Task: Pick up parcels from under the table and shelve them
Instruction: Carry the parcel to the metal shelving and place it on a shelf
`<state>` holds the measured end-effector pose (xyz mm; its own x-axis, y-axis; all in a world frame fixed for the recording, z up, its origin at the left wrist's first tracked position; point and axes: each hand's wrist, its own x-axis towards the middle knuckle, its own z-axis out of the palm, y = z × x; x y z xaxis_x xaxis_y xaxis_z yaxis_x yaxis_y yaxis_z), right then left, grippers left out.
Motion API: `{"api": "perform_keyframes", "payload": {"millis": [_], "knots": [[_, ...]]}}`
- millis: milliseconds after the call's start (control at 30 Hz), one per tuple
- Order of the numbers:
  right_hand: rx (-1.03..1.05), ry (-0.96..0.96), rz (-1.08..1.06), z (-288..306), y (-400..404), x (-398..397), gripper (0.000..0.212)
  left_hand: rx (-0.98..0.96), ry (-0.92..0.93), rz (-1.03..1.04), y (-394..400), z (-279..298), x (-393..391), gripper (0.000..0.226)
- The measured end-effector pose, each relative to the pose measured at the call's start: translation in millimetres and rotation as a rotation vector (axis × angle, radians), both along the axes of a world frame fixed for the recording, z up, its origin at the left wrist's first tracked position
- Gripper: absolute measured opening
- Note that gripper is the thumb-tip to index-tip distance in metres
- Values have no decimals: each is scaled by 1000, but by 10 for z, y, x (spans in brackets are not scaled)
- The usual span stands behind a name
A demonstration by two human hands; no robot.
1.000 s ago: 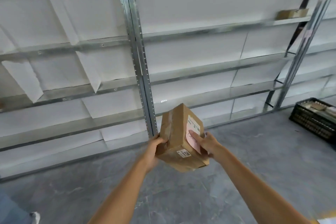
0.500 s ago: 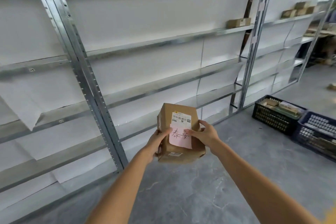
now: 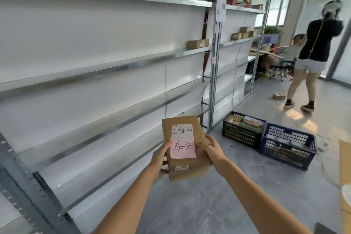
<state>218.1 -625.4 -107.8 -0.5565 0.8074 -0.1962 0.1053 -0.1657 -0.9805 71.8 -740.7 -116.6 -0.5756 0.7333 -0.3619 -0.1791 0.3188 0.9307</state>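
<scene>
Parcel [image 3: 185,146] between both hands (fingers curled)

This is a parcel sorting room or small storeroom that shares space with an office. Long galvanized steel shelving with white backing sheets [image 3: 106,59] fills the side from 9 to 12 o'clock, and a few small brown cardboard boxes [image 3: 198,43] sit on its shelves. At 2 o'clock, on the grey polished floor [image 3: 209,205], a black plastic crate [image 3: 241,135] and a dark blue plastic crate [image 3: 286,148] stand side by side, with packets in the black one. At 1 o'clock, near tall windows [image 3: 273,0], one person sits at a desk on a wheeled office chair [image 3: 281,68] and another person stands nearby.
</scene>
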Motion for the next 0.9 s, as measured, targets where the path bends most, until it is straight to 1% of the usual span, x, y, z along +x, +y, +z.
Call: {"api": "perform_keyframes", "payload": {"millis": [100, 233, 333, 433, 600, 767, 900], "knots": [[-3, -21, -49, 34, 398, -210, 51, 41, 27, -22, 537, 47, -254, 42], [19, -33, -126, 112, 871, -339, 47, 29, 69, -161, 1184, 187, -473, 41], [2, -26, -185, 85, 1242, -363, 51, 19, 64, -254, 1656, 262, -568, 37], [-13, -26, -254, 26, 1612, -369, 53, 34, 63, -286, 2136, 237, -607, 37], [-9, -16, -323, -81, 2401, -351, 53, 29, 90, -403, 3100, 162, -653, 40], [4, 4, -358, -93, 3398, -310, 55, 47, 104, -436, 4129, 143, -648, 41], [10, 21, -331, -34, 4176, -278, 61, 52, 83, -441, 4915, 213, -664, 38]]}}
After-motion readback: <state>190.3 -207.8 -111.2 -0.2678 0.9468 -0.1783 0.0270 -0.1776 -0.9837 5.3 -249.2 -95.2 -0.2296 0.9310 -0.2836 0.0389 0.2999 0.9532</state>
